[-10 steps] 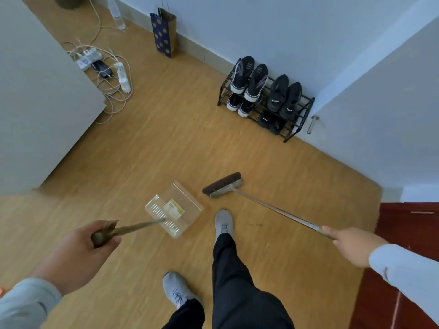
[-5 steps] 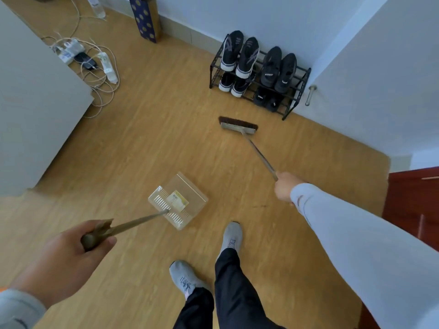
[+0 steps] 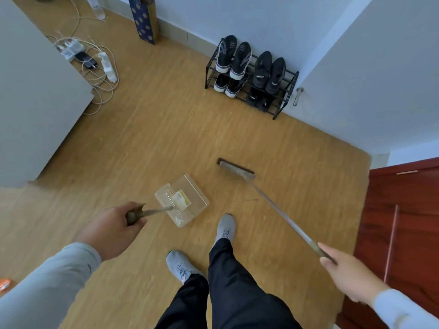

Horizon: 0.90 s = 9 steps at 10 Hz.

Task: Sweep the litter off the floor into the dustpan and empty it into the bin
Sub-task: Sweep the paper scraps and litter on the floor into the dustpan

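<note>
Left hand [image 3: 111, 231] closed round the dustpan handle; clear dustpan [image 3: 182, 203] sits at frame centre, open mouth facing up-right toward the broom head [image 3: 236, 169], ready to receive a stroke. Right hand [image 3: 349, 274] gripping the broom's long handle at lower right. No litter discernible; bin not in view. Open floor [image 3: 154, 138] above; shoe rack [image 3: 251, 78] and cables [image 3: 99, 74] bound upper edges.

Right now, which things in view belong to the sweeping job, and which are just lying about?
Part of the job:
- broom, in the right hand
- clear dustpan, held by its handle in the left hand

Just lying about:
- shoe rack with shoes
- power strips and cables
- dotted blue gift bag

No bin is visible.
</note>
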Motion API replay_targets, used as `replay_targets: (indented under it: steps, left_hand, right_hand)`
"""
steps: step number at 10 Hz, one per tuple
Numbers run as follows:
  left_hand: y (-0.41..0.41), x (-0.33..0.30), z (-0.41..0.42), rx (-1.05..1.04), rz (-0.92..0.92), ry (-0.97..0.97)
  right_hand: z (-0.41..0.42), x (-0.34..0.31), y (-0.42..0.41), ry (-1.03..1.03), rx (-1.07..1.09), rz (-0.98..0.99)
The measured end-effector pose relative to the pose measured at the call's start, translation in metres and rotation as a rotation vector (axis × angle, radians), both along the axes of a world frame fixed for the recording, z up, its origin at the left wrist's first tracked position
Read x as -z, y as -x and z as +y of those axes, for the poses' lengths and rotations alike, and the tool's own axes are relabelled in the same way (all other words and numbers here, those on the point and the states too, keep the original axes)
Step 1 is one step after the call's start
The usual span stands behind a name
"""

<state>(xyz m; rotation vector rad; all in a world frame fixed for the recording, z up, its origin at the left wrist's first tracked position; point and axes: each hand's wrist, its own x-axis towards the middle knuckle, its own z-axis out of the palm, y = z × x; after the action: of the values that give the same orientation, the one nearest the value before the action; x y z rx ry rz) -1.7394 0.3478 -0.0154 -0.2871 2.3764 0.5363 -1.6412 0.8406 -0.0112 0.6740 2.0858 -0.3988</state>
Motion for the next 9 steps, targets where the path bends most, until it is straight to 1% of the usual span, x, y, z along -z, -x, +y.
replay_targets:
  steps: [1, 2, 3, 4, 5, 6, 7, 8, 9]
  left_hand:
    - [0.006, 0.009, 0.009, 0.044, -0.018, 0.025]
    - [0.016, 0.025, 0.022, 0.082, -0.032, 0.032]
    - [0.016, 0.043, 0.04, 0.151, -0.051, 0.056]
    - [0.014, 0.058, 0.049, 0.179, -0.037, 0.081]
    - [0.018, 0.063, 0.047, 0.174, -0.029, 0.08]
    - [0.021, 0.063, 0.043, 0.17, -0.029, 0.06]
    - [0.021, 0.063, 0.042, 0.165, -0.033, 0.048]
    - [0.021, 0.06, 0.043, 0.166, -0.033, 0.051]
    - [0.023, 0.058, 0.04, 0.169, -0.04, 0.039]
  right_hand:
    - [0.005, -0.009, 0.012, -0.089, 0.103, 0.032]
    - [0.011, 0.033, 0.045, -0.154, 0.212, 0.026]
    - [-0.011, 0.075, 0.088, -0.067, 0.257, -0.07]
    - [-0.073, 0.096, 0.097, 0.076, 0.297, -0.14]
    - [-0.118, 0.112, 0.078, 0.076, 0.274, -0.174]
    - [-0.148, 0.08, 0.032, 0.113, 0.346, -0.198]
    - [-0.154, 0.049, 0.008, 0.211, 0.282, -0.218]
    - [-0.13, 0.018, 0.012, 0.3, 0.348, -0.265]
    - [-0.09, -0.02, 0.024, 0.372, 0.488, -0.269]
